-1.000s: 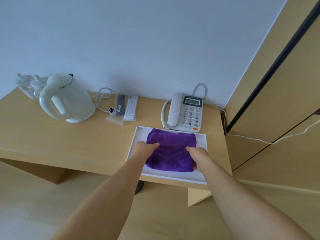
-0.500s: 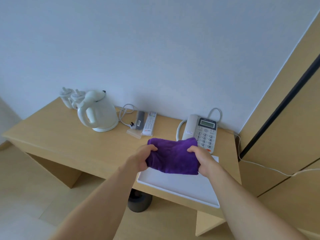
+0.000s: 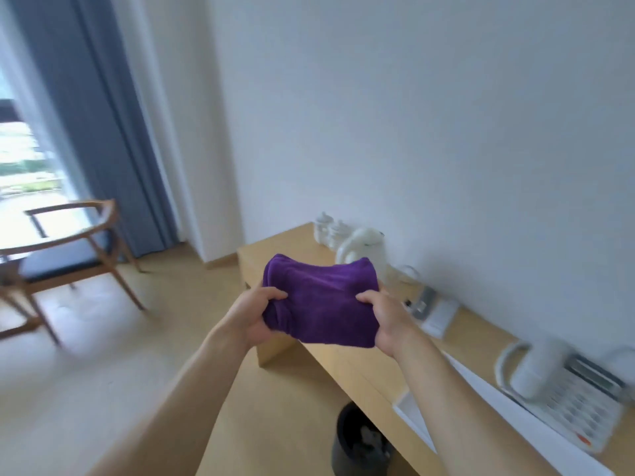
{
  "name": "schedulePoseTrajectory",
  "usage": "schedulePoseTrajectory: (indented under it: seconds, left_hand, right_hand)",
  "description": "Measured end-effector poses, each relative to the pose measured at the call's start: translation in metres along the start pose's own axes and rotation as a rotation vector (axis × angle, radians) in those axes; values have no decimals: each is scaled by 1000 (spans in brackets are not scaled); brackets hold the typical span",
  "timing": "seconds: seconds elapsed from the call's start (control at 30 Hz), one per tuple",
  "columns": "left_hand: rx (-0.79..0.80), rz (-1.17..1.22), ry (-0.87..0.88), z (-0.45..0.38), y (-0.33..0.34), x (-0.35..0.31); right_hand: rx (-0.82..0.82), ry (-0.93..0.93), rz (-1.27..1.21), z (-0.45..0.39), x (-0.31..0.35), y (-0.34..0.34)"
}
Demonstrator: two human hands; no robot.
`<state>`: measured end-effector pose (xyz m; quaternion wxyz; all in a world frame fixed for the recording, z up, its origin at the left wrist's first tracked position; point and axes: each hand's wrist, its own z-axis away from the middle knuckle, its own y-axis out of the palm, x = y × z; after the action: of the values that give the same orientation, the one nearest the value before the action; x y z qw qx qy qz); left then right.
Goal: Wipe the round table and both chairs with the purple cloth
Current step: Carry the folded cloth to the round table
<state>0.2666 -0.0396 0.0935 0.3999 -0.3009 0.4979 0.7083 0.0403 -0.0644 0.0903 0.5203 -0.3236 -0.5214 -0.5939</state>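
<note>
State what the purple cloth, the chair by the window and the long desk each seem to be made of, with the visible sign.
Purple cloth: soft plush fabric, likely microfibre; it bunches in both hands. Chair: wooden frame with dark padded seat, grain blurred. Desk: pale wood or wood-look laminate, matte, smooth.

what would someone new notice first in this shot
The purple cloth, folded and held up mid-frame, gripped by the left hand and the right hand. Behind it, a long wooden desk runs along the white wall. At far left, a wooden chair stands by the window curtain.
</note>
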Motion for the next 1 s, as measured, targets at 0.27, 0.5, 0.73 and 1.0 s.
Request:
schedulePoseTrajectory:
  seconds: [0.27, 0.5, 0.73, 1.0]
  left_hand:
    - [-137, 25, 186, 74, -177, -92]
    - [-414, -64, 331, 132, -333, -181]
    - [-597, -21, 328, 189, -438, -234]
    - [-672, 101, 439, 230, -526, -260]
  right_hand:
    - [372, 82, 35, -9, -32, 196]
    - [494, 77, 65, -7, -77, 396]
    - [540, 139, 165, 7, -108, 536]
    - [746, 178, 230, 1, -144, 655]
